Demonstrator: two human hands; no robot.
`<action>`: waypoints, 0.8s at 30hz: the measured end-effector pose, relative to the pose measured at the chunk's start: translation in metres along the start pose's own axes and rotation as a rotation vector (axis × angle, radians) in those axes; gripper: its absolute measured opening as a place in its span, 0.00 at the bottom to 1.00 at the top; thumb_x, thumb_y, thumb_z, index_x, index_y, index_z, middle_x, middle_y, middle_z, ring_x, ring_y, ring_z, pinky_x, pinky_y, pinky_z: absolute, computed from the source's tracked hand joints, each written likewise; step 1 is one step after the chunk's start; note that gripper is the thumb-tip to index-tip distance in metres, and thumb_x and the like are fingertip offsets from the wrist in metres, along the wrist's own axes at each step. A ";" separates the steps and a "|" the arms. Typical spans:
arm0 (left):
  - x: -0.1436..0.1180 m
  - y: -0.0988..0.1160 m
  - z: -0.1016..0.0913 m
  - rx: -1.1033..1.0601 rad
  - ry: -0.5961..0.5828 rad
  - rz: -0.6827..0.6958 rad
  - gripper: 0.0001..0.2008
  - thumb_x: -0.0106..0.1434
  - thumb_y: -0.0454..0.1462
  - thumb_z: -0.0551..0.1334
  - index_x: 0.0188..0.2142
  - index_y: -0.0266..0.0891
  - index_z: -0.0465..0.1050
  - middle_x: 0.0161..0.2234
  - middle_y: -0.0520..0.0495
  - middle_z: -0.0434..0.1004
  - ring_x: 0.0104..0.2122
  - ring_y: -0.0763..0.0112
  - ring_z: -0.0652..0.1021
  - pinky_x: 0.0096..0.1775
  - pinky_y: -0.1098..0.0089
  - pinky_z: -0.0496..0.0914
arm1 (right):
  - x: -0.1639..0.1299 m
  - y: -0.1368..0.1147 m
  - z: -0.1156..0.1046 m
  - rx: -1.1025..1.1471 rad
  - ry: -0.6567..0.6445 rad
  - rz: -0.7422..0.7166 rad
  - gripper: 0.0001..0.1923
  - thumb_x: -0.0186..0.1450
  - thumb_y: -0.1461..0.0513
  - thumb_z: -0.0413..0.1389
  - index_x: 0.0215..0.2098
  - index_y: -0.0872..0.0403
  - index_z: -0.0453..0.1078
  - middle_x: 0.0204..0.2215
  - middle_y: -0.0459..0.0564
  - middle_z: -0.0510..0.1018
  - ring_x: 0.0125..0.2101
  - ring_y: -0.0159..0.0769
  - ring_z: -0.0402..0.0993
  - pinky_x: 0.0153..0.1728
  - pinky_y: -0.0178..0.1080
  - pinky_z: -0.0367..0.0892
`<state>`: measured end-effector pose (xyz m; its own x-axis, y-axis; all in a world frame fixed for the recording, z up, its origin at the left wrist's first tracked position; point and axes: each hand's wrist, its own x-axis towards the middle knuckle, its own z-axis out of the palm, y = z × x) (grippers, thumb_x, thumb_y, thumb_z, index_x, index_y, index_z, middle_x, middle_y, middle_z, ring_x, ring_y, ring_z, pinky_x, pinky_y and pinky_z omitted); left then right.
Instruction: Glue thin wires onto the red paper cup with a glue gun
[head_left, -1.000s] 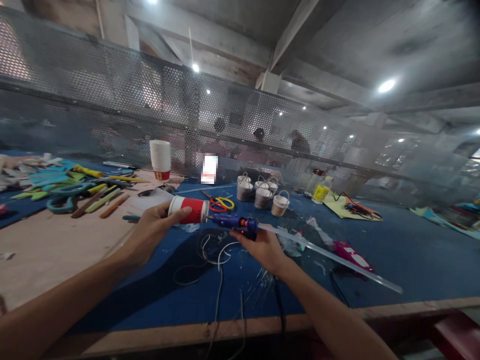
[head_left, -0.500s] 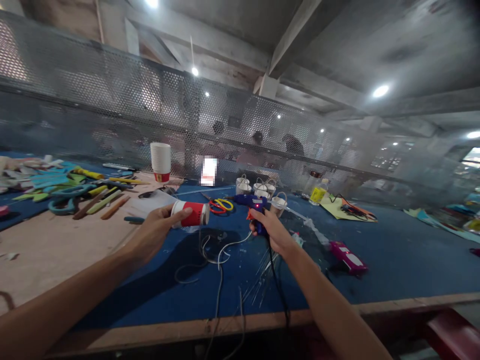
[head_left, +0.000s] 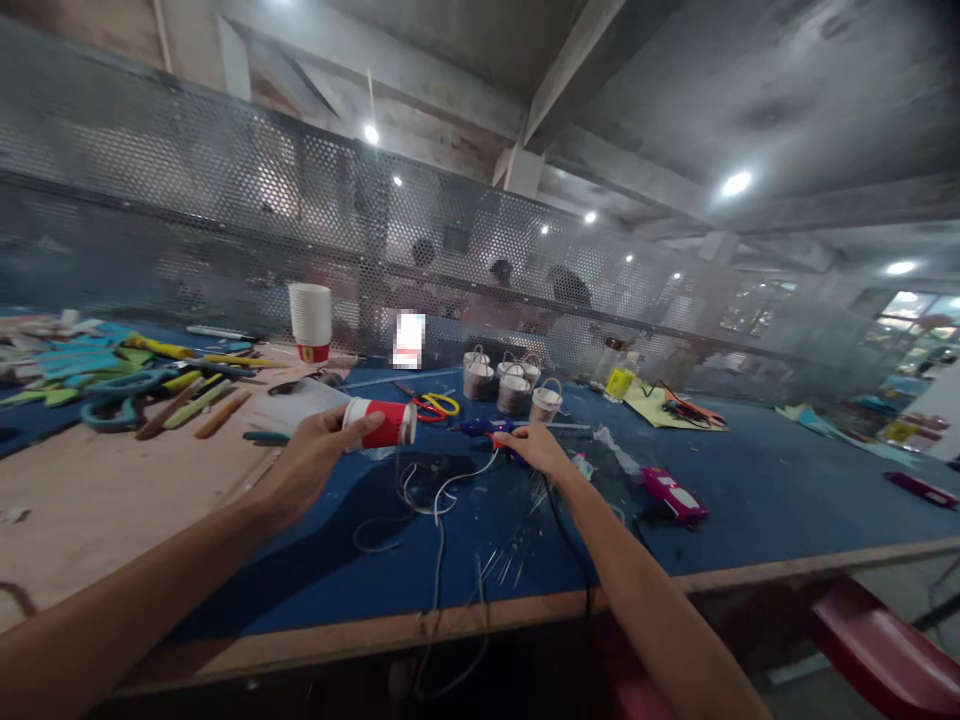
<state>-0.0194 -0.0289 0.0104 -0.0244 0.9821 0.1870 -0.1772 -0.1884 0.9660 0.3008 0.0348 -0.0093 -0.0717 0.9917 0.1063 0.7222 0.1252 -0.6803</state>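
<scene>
My left hand grips a red and white paper cup held on its side above the blue mat. My right hand rests on the handle of a blue glue gun, which lies low on the mat with its nozzle pointing left toward the cup. A clear glue stick juts from the gun's back. A black cord runs from the gun down over the table edge.
Several small white baskets, red and yellow scissors, a stack of paper cups, a pink tool, loose white wire and tools at left lie on the blue mat. A perforated metal screen stands behind; people work beyond it.
My right hand carried the glue gun away from the cup's rim, to the right and farther out, then lowered it onto the mat. The cup stayed in my left hand.
</scene>
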 end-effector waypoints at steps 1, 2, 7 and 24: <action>-0.001 0.000 0.000 0.006 0.002 0.007 0.13 0.52 0.39 0.75 0.35 0.36 0.80 0.30 0.50 0.83 0.31 0.69 0.75 0.36 0.72 0.67 | 0.000 0.000 0.001 -0.046 0.019 0.001 0.27 0.62 0.45 0.59 0.16 0.54 0.64 0.15 0.42 0.65 0.20 0.29 0.60 0.23 0.35 0.48; -0.001 0.001 0.001 0.016 0.006 0.016 0.13 0.52 0.39 0.75 0.36 0.36 0.80 0.30 0.50 0.83 0.31 0.69 0.75 0.36 0.72 0.66 | 0.000 0.000 0.003 -0.089 0.039 0.004 0.26 0.62 0.46 0.60 0.16 0.54 0.64 0.15 0.42 0.66 0.21 0.31 0.62 0.24 0.35 0.48; -0.006 0.004 0.005 0.087 0.003 0.044 0.15 0.55 0.40 0.73 0.40 0.36 0.80 0.31 0.51 0.82 0.32 0.67 0.75 0.36 0.70 0.67 | -0.002 0.001 0.012 -0.220 0.134 0.048 0.15 0.61 0.51 0.64 0.33 0.54 0.71 0.28 0.48 0.77 0.31 0.39 0.73 0.31 0.36 0.56; 0.013 0.022 0.036 0.268 -0.017 0.236 0.18 0.58 0.47 0.70 0.41 0.35 0.80 0.33 0.46 0.84 0.34 0.63 0.79 0.37 0.68 0.70 | -0.059 -0.096 0.041 0.775 -0.431 -0.325 0.18 0.64 0.52 0.63 0.47 0.54 0.71 0.35 0.51 0.83 0.42 0.38 0.80 0.51 0.42 0.69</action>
<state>0.0117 -0.0205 0.0408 -0.0170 0.9112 0.4116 0.0958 -0.4082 0.9078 0.2078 -0.0342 0.0198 -0.5495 0.8103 0.2036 -0.0251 0.2276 -0.9734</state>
